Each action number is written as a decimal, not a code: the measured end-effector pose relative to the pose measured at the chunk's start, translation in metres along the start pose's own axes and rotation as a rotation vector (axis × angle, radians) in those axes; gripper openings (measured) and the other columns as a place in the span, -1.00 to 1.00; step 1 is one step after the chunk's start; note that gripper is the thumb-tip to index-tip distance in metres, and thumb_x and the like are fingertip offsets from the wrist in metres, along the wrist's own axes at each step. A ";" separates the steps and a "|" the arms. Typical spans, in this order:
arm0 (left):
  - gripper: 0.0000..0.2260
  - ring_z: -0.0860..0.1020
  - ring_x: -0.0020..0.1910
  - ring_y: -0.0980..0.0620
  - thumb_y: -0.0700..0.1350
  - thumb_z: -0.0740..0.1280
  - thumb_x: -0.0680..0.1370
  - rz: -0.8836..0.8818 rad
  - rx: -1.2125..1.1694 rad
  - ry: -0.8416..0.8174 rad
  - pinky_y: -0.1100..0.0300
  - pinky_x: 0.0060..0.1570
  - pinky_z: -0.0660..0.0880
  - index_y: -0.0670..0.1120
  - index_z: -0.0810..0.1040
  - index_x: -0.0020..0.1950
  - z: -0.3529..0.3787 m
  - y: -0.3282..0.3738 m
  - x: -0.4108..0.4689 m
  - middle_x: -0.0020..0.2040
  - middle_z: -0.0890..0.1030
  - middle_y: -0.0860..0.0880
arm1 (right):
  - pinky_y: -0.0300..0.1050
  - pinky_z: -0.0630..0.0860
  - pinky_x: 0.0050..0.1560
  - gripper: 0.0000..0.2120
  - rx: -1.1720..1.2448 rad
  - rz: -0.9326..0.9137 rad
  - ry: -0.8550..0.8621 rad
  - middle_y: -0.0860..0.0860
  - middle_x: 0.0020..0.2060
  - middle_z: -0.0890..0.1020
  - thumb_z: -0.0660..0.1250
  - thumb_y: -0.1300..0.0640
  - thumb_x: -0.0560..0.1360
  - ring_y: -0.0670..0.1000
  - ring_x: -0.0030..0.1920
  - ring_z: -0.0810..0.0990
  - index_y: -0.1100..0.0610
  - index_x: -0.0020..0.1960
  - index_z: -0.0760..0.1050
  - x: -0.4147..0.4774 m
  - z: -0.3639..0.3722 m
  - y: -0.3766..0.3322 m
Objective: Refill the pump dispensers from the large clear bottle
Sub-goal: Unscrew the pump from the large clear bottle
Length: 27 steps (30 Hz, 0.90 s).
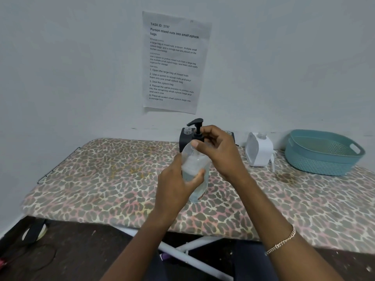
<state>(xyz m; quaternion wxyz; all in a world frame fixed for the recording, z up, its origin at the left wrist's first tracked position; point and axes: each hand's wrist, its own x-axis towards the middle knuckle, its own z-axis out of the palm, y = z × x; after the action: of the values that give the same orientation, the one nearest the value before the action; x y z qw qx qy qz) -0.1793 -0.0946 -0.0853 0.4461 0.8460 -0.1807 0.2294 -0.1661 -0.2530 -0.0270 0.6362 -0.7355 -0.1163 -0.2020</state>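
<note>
**Inspector:** Item one, the bottle [194, 169]. Position?

**Assistant:** Upright near the middle of the worktop [101, 179], base on the cloth. Clear plastic, rounded shoulders, flattened oval body, smooth and glossy. A black pump [195, 124] with a curved spout sits on its neck.

**Inspector:** Hands?

**Assistant:** The left hand [174, 185] grips the bottle's body, fingers wrapped behind and the thumb across the front. The right hand [219, 151] is at the top: its fingers curl round the pump's collar and the thumb presses the bottle's shoulder. A chain bracelet [282, 242] of metal links circles the right wrist.

**Inspector:** Surface?

**Assistant:** Padded cloth in a leopard print of grey, pink and cream, faintly stained right of the bottle.

**Inspector:** Other items?

**Assistant:** Directly behind the bottle, a matt black block [184, 138] with open clear threaded necks. Right of the bottle, a white dispenser [259, 151], boxy with rounded corners and an uncapped clear neck. Further right, a teal basket [322, 157], oval, ribbed outside, perforated inside, with slot handles. Above the bottle, a creased printed sheet [174, 61] hangs on the plain wall.
</note>
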 end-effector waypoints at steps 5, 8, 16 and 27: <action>-0.53 0.64 -0.08 0.19 0.21 0.46 0.54 0.014 -0.009 0.010 0.20 -0.13 0.60 0.04 0.49 0.36 0.001 0.001 -0.002 0.05 0.66 0.12 | -0.04 0.53 0.40 -0.61 0.057 -0.015 -0.103 0.09 0.27 0.69 0.40 0.19 0.62 0.04 0.35 0.63 0.22 0.42 0.55 -0.002 -0.009 0.000; -0.51 0.64 -0.06 0.17 0.24 0.45 0.55 0.013 0.003 0.008 0.15 -0.11 0.62 0.03 0.48 0.37 0.002 0.000 -0.002 0.06 0.66 0.12 | -0.19 0.51 0.33 -0.53 -0.025 -0.009 -0.039 -0.08 0.20 0.65 0.55 0.06 0.53 -0.13 0.25 0.61 0.09 0.39 0.53 -0.003 -0.001 -0.003; -0.50 0.63 -0.05 0.20 0.23 0.47 0.54 0.007 -0.002 0.014 0.23 -0.10 0.60 0.04 0.49 0.38 0.001 0.000 -0.002 0.07 0.66 0.15 | -0.07 0.54 0.30 -0.75 -0.079 -0.037 0.011 -0.06 0.11 0.69 0.52 0.13 0.55 -0.05 0.19 0.66 0.06 0.19 0.58 -0.002 -0.001 0.000; -0.50 0.58 -0.09 0.25 0.23 0.48 0.53 0.001 0.010 0.021 0.50 -0.13 0.42 0.00 0.51 0.36 0.002 0.001 -0.002 -0.02 0.57 0.23 | -0.31 0.52 0.06 -0.46 -0.191 -0.040 0.126 -0.11 -0.04 0.54 0.65 -0.11 0.39 -0.20 -0.04 0.53 0.03 0.18 0.43 -0.007 0.008 -0.010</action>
<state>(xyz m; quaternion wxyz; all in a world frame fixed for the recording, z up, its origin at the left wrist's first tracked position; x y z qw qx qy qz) -0.1815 -0.0970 -0.0868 0.4438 0.8455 -0.1754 0.2396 -0.1758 -0.2431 -0.0221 0.5653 -0.7760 -0.0708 -0.2706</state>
